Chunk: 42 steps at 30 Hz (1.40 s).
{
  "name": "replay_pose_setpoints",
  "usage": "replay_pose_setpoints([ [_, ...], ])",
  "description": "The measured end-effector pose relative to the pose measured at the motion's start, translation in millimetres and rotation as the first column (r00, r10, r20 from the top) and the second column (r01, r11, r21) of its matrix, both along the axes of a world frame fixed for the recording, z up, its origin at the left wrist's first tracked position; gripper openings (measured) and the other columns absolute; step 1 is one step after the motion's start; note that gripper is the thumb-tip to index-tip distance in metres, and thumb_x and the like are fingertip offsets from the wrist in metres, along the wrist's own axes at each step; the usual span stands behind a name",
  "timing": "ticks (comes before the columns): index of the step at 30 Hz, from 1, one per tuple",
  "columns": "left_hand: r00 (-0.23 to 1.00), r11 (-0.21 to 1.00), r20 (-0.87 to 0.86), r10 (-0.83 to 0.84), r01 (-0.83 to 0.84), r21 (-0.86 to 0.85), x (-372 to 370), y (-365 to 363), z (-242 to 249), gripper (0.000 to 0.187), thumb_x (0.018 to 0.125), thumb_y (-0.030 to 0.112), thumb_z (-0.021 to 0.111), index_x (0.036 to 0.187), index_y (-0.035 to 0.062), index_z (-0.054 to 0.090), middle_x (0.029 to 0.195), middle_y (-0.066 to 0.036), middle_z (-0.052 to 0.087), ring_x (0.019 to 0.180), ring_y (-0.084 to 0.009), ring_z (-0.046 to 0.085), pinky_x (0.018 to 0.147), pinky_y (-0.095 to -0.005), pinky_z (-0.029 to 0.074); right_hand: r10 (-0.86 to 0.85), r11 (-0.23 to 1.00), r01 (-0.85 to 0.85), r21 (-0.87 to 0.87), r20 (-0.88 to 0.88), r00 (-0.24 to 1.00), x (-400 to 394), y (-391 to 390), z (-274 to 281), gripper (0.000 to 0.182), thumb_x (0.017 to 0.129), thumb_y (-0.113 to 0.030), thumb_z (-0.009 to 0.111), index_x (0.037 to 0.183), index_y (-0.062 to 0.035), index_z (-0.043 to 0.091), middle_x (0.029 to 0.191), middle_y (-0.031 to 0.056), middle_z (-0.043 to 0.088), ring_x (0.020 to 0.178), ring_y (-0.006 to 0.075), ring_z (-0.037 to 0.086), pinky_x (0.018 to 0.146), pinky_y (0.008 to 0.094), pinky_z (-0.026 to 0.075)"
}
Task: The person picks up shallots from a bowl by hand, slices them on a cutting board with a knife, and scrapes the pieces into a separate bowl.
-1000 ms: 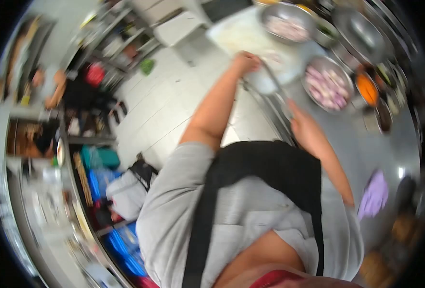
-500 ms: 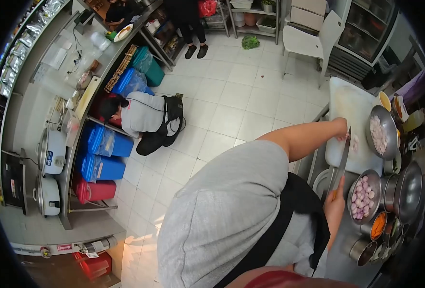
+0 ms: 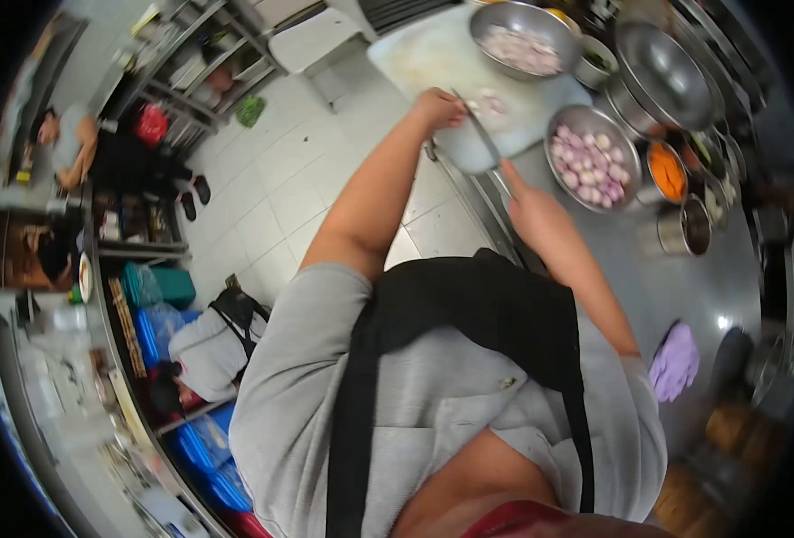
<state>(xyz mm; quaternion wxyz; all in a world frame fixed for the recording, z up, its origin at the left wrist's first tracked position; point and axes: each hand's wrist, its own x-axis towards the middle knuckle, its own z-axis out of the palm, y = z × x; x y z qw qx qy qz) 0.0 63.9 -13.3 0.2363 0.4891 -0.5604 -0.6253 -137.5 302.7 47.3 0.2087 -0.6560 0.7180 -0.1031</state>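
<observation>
My right hand (image 3: 539,215) grips a long knife (image 3: 478,130) by its orange-brown handle, the blade reaching over the white cutting board (image 3: 406,63). Beside the blade's tip, my left hand (image 3: 436,108) is closed at the board's near part; what its fingers pinch is too small to make out. Pale pink slices (image 3: 492,105) lie just right of the blade. At the board's far right edge stands a metal bowl holding sliced shallots (image 3: 524,52). Another metal bowl, full of peeled whole shallots (image 3: 590,166), sits to the right of the board.
Right of the bowls are a container of orange pieces (image 3: 666,172), a metal pot (image 3: 686,229) and a large empty metal bowl (image 3: 662,72). A purple cloth (image 3: 675,361) lies on the steel counter. A person (image 3: 209,350) crouches by blue bins at left; others are farther back.
The view has swung round, so the board and bowls now appear at upper centre and right. My left hand remains at the blade's tip, and my right hand still holds the knife.
</observation>
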Motion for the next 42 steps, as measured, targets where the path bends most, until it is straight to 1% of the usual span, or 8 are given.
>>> replay_pose_setpoints([
  [3,0.999,0.998,-0.003,0.033,-0.032,0.053,0.5,7.1,8.7,0.019,0.081,0.005,0.065,0.096,-0.0035,0.057,0.089,-0.012,0.065,0.078,-0.0201,0.066,0.071,-0.0306,0.057,0.032,0.985,-0.03,-0.171,0.009,0.999,-1.7,-0.6,-24.0,0.062,0.085,-0.012,0.051,0.143,-0.015,0.029,0.071,0.0294,0.057,0.069,0.0409,0.059,0.066,0.0481,0.045],
  [12,0.979,0.996,0.203,-0.035,0.051,-0.076,6.7,-4.5,6.7,0.014,0.082,0.007,0.063,0.092,-0.0023,0.06,0.082,-0.01,0.064,0.069,-0.0173,0.065,0.064,-0.029,0.057,-0.156,0.987,0.149,0.057,0.143,0.977,-15.3,12.6,-1.5,0.059,0.088,-0.015,0.047,0.144,-0.0191,0.028,0.073,0.0263,0.058,0.073,0.0403,0.059,0.072,0.0456,0.047],
  [15,0.953,0.987,0.301,-0.015,0.062,-0.15,8.5,-6.4,11.2,0.014,0.081,0.01,0.067,0.087,-0.0014,0.062,0.077,-0.009,0.064,0.065,-0.0156,0.063,0.06,-0.0277,0.056,-0.155,0.975,0.187,-0.123,0.231,0.96,-16.1,16.2,-13.3,0.058,0.09,-0.016,0.048,0.144,-0.0207,0.028,0.065,0.0179,0.057,0.061,0.0315,0.059,0.062,0.0414,0.049],
  [18,0.938,0.983,0.345,-0.03,0.09,-0.159,12.4,-7.2,14.4,0.023,0.078,0.018,0.073,0.085,-0.0013,0.062,0.075,-0.008,0.063,0.062,-0.0144,0.061,0.057,-0.0262,0.055,-0.32,0.947,0.204,0.248,0.782,0.535,-12.7,27.2,-3.3,0.055,0.092,-0.016,0.048,0.144,-0.0222,0.031,0.068,-0.0006,0.047,0.049,0.0066,0.046,0.045,0.0251,0.041],
  [25,0.798,0.927,0.594,-0.103,0.293,-0.233,4.5,-30.3,-5.3,0.043,0.067,0.038,0.083,0.071,0.0012,0.06,0.063,-0.006,0.059,0.053,-0.0133,0.055,0.049,-0.0266,0.048,-0.411,0.91,0.127,0.394,0.895,0.172,-20.7,33.0,-34.2,0.052,0.095,-0.021,0.047,0.144,-0.0246,0.031,0.068,-0.0006,0.048,0.048,0.0067,0.043,0.043,0.0219,0.037],
  [32,0.652,0.904,0.731,-0.202,0.411,-0.117,-0.5,-45.1,0.2,0.047,0.065,0.043,0.082,0.057,0.0057,0.055,0.053,-0.004,0.052,0.045,-0.013,0.047,0.043,-0.0274,0.04,-0.428,0.903,0.128,0.41,0.888,0.168,-15.8,29.2,-36.6,0.052,0.095,-0.021,0.046,0.145,-0.0242,0.03,0.068,-0.0006,0.048,0.048,0.0066,0.042,0.043,0.0221,0.036],
  [34,0.553,0.879,0.805,-0.214,0.468,-0.088,-2.0,-45.7,3.2,0.052,0.063,0.05,0.081,0.06,0.003,0.058,0.055,-0.005,0.054,0.047,-0.0149,0.049,0.045,-0.0289,0.042,-0.426,0.904,0.122,0.41,0.887,0.177,-16.3,28.7,-38.0,0.053,0.095,-0.021,0.046,0.145,-0.0238,0.029,0.068,-0.0007,0.047,0.047,0.0067,0.042,0.043,0.0222,0.036],
  [42,0.544,0.842,0.822,-0.169,0.513,-0.167,0.2,-57.1,-9.1,0.069,0.058,0.058,0.08,0.077,-0.0059,0.065,0.068,-0.012,0.061,0.058,-0.0224,0.057,0.053,-0.0348,0.046,-0.404,0.914,0.13,0.385,0.895,0.191,-6.4,7.7,-43.2,0.055,0.094,-0.02,0.047,0.146,-0.0223,0.028,0.067,-0.0004,0.046,0.047,0.0071,0.042,0.043,0.0228,0.036],
])
